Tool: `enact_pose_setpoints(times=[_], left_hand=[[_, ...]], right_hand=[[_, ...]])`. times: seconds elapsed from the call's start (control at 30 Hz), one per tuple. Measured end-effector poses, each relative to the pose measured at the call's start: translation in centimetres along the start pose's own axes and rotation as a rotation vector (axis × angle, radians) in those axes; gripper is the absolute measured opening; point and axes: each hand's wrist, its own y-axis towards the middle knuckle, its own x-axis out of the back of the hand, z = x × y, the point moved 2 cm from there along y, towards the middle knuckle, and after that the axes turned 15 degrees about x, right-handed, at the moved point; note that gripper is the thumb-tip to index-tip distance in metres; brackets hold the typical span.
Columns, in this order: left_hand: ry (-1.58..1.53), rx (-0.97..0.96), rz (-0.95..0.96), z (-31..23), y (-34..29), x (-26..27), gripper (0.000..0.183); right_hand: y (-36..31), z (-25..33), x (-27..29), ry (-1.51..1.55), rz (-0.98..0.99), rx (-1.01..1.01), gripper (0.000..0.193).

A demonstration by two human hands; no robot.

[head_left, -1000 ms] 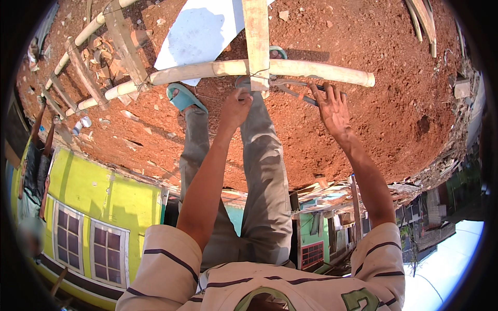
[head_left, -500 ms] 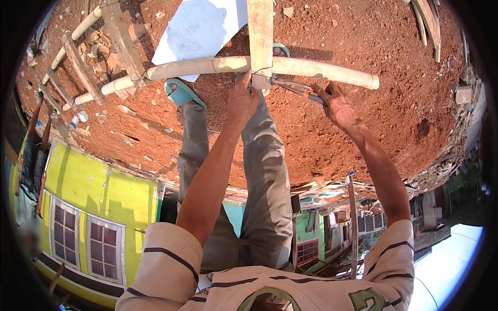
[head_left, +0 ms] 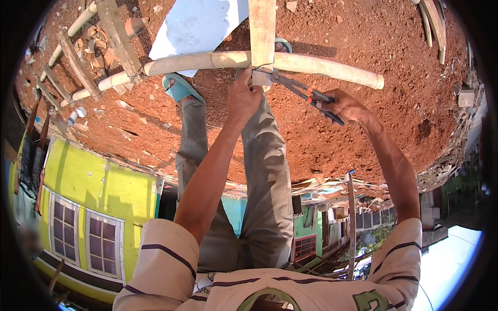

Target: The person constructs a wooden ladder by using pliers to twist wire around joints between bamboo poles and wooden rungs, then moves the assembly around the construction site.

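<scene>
A pale wooden slat (head_left: 262,31) crosses a round bamboo pole (head_left: 321,68), with thin dark wire at the crossing. My left hand (head_left: 244,100) is closed at the slat's near end, just below the pole, its index finger reaching up beside the joint. Some of its fingertips are hidden. On the right, my right hand (head_left: 346,106) grips pincers (head_left: 298,89) with black and orange handles. Their jaws touch the wire side of the joint, and the handles stand apart.
Leftward, the pole continues into a ladder-like frame with wooden crosspieces (head_left: 120,39). A pale blue sheet (head_left: 197,31) lies beyond the pole on red soil (head_left: 332,140). My sandalled foot (head_left: 179,88) is close to the pole. More poles (head_left: 434,26) lie at far right.
My right hand has moved right and slightly down, swinging the pincers to a steeper angle with their handles farther apart. My left hand stays at the joint.
</scene>
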Motion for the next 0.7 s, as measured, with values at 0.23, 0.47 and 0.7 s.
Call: enact_pose_setpoints(times=[0.23, 0.47, 0.7], left_hand=[[-0.096, 0.019, 0.052, 2.3, 1.4, -0.9, 0.054], [-0.089, 0.145, 0.267, 0.6, 1.2, 1.1, 0.053], [-0.285, 0.229, 0.287, 4.8, 0.1, 3.9, 0.048]], right_hand=[[-0.4, 0.1, -0.6, 0.302, 0.046, -0.16, 0.043], [-2.9, -1.2, -5.2, 0.539, 0.107, 0.025, 0.056], [-2.5, 0.7, -14.8, 0.459, -0.444, 0.069, 0.03]])
